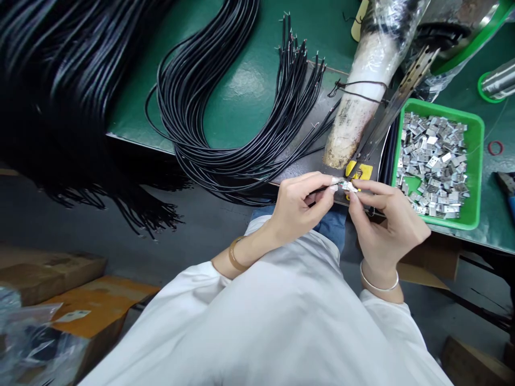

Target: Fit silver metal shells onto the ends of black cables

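Note:
My left hand is closed in a pinch around the end of a black cable, near its thin stripped wires. Facing it, my right hand pinches a small silvery metal connector between thumb and fingers. The wire end and the connector meet between my fingertips; whether they are joined is too small to tell. Just beyond my fingertips is a yellow piece at the foot of a metal bar. A green tray of small metal shells stands to the right of my right hand.
A bundle of black cables curves over the green table, with a larger one hanging off its edge at left. A plastic-wrapped white tube leans behind my hands. Pliers lie far right; cardboard boxes stand below left.

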`<state>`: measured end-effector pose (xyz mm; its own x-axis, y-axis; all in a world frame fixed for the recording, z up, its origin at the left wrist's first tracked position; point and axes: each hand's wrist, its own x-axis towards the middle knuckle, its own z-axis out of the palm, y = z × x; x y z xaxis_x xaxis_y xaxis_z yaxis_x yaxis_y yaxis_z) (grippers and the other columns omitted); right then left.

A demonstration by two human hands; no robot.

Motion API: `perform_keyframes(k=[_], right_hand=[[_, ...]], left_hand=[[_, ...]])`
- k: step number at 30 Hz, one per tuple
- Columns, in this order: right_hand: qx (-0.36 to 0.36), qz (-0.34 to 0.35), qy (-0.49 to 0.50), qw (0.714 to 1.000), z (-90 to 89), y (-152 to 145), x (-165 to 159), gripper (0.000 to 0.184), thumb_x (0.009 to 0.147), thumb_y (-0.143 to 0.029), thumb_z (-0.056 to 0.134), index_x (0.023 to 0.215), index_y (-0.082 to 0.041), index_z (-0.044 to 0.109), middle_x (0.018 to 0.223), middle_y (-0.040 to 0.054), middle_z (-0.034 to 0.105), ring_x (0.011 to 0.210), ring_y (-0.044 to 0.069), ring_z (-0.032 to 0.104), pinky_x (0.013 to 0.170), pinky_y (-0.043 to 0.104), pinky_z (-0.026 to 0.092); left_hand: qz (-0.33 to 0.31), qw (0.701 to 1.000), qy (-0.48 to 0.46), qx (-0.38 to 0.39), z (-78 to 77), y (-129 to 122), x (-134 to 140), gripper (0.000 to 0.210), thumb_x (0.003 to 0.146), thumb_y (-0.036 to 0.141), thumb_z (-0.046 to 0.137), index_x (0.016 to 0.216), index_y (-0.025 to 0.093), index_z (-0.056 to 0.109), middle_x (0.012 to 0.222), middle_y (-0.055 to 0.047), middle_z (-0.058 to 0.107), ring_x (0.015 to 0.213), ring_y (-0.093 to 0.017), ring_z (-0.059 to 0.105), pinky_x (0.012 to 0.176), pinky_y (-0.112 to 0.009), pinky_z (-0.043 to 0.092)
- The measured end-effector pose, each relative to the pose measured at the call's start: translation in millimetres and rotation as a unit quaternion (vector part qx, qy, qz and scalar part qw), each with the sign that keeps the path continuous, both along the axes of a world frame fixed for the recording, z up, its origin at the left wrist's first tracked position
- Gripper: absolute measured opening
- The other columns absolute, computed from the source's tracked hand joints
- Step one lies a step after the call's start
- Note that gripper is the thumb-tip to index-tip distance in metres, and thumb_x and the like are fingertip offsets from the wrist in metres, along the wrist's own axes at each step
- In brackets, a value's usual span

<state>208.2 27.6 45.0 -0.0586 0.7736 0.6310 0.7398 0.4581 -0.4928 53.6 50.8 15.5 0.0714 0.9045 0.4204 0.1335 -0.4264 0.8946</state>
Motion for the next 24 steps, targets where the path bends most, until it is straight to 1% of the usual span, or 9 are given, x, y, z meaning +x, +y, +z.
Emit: perform_keyframes(k=[7,9,12,14,16,18,21,22,24], right_hand=[[0.016,-0.007,0.010,1.000,-3.5,0,0,0.017,0.083,-0.009,0.074,0.087,-0.023,0.066,0.094,0.0011,0.079,0.085,0.016,0.077,0.072,0.027,0.061],[0.027,-0.010,0.007,1.000,-5.0,-1,-1,0.018,0.082,-0.008,0.075,0.087,-0.023,0.066,0.094,0.0009,0.079,0.085,0.016,0.076,0.072,0.026,0.061],[0.036,-0.012,-0.010,0.999,-7.4,-2,-2,0.017,0.082,-0.008,0.075,0.087,-0.022,0.067,0.094,0.0013,0.079,0.084,0.015,0.076,0.072,0.025,0.061],[0.033,-0.010,0.001,0.999,-8.7,-2,-3,0.017,0.082,-0.007,0.075,0.087,-0.021,0.068,0.092,0.0017,0.078,0.084,0.014,0.075,0.074,0.025,0.061],[-0.001,-0.007,0.060,0.998,-9.4,-2,-4,0.015,0.081,-0.007,0.075,0.085,-0.021,0.069,0.089,0.0011,0.077,0.081,0.014,0.074,0.072,0.026,0.062],[-0.068,0.003,0.151,0.986,-9.1,-2,-4,0.012,0.082,-0.010,0.075,0.083,-0.020,0.069,0.088,0.0005,0.075,0.077,0.014,0.074,0.068,0.026,0.064],[-0.147,0.025,0.239,0.959,-6.6,-1,-2,0.009,0.083,-0.014,0.076,0.083,-0.020,0.070,0.091,0.0004,0.074,0.077,0.014,0.074,0.064,0.026,0.065],[-0.149,0.028,0.239,0.959,-5.5,0,-1,0.009,0.082,-0.014,0.077,0.083,-0.021,0.070,0.090,0.0001,0.075,0.078,0.014,0.074,0.064,0.026,0.064],[-0.122,0.026,0.202,0.972,-3.2,2,1,0.011,0.081,-0.013,0.077,0.081,-0.021,0.071,0.087,-0.0005,0.075,0.080,0.015,0.074,0.066,0.027,0.063]], left_hand=[[0.001,1.000,-0.005,0.020,0.8,-3,0,0.009,0.088,0.013,0.065,0.092,0.013,0.073,0.065,0.002,0.057,0.050,-0.004,0.040,0.047,-0.017,0.031],[0.004,1.000,-0.009,0.000,0.0,-5,1,0.007,0.088,0.014,0.065,0.090,0.012,0.072,0.066,0.002,0.059,0.050,-0.004,0.039,0.048,-0.018,0.031],[0.000,0.998,-0.011,-0.059,-1.2,-9,0,0.007,0.090,0.018,0.065,0.086,0.013,0.069,0.062,0.003,0.056,0.049,-0.004,0.037,0.049,-0.019,0.032],[-0.002,0.997,-0.023,-0.080,-1.4,-11,-1,0.009,0.091,0.020,0.065,0.087,0.014,0.069,0.068,0.001,0.062,0.054,-0.006,0.045,0.053,-0.020,0.036],[-0.012,0.995,-0.051,-0.083,-0.9,-11,-3,0.011,0.092,0.022,0.065,0.090,0.014,0.071,0.081,-0.004,0.070,0.065,-0.009,0.057,0.061,-0.021,0.044],[-0.030,0.994,-0.068,-0.085,0.5,-10,-5,0.012,0.092,0.022,0.065,0.092,0.013,0.074,0.085,-0.007,0.072,0.071,-0.011,0.061,0.064,-0.022,0.046],[-0.052,0.993,-0.059,-0.089,4.5,-4,-11,0.014,0.090,0.023,0.067,0.091,0.013,0.077,0.073,-0.003,0.066,0.058,-0.008,0.049,0.053,-0.021,0.038],[-0.063,0.992,-0.055,-0.092,6.2,-2,-12,0.014,0.090,0.023,0.068,0.090,0.012,0.078,0.070,-0.002,0.064,0.055,-0.006,0.044,0.050,-0.020,0.034],[-0.091,0.990,-0.057,-0.096,9.2,2,-14,0.015,0.089,0.021,0.067,0.089,0.011,0.079,0.067,-0.001,0.063,0.052,-0.005,0.040,0.046,-0.019,0.030]])
